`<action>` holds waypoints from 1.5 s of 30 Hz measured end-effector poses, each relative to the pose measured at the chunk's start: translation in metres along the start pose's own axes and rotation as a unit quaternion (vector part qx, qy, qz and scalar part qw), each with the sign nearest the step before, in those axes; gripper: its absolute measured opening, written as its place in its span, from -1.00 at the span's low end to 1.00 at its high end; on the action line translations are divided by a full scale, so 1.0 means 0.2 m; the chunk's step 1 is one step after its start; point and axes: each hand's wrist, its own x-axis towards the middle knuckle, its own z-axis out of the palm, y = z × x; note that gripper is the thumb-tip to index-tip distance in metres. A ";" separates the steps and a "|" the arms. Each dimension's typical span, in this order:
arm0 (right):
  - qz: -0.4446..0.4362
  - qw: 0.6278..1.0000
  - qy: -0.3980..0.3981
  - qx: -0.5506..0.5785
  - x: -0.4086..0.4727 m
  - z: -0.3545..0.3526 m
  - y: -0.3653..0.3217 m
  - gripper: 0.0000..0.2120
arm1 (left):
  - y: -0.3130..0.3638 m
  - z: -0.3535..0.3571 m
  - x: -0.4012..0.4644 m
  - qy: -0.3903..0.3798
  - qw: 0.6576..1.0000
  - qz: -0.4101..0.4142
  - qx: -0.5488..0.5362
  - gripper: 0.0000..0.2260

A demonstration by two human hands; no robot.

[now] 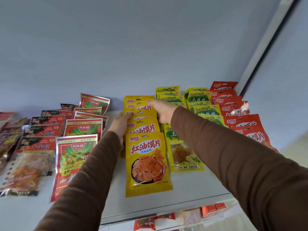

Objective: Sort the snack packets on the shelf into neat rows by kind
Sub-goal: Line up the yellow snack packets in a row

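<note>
Landmark: the row of yellow packets [146, 130], overlapped like shingles on the white shelf [191, 189] and running from the front edge back toward the wall. The row's long axis pointed away from the person, and each packet lay lengthwise along it.

The left hand [120, 125] lay flat against the left edge of that row, about midway back, fingers fairly straight and pressing sideways on the packet edges; nothing was gripped. The right hand [162, 111] reached over from the right, near the far end of the row, with its fingertips on the top corner of a rear packet. Whether it pinched that corner or only touched it could not be told (the fingers were partly hidden behind the hand itself).

So the row sat between the two hands, left hand nearer the middle, right hand nearer the back. Any squaring-up would likely come as a squeeze across the row's short axis.

Left of the yellow row: a row of red and green packets [78, 147], then a row of red and black packets [38, 142] beyond. Right of it: the green and yellow packets [198, 104], just beside and partly under the right sleeve, then red packets [240, 117] farthest right. The rows already looked largely sorted by kind.
</note>
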 end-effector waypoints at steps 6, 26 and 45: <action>-0.029 0.999 0.019 -0.009 0.01 -0.01 -0.02 -0.55 | 0.01 0.04 -0.02 0.011 1.000 0.001 -0.020 -0.69; -0.282 0.714 0.008 -0.641 -0.39 -0.02 0.28 -0.36 | -0.23 -0.09 -0.27 -0.013 0.981 0.154 0.121 -0.61; -0.325 0.777 0.017 -0.538 -0.25 -0.04 0.23 -0.83 | -0.29 0.01 -0.41 0.009 0.994 0.097 0.039 -0.42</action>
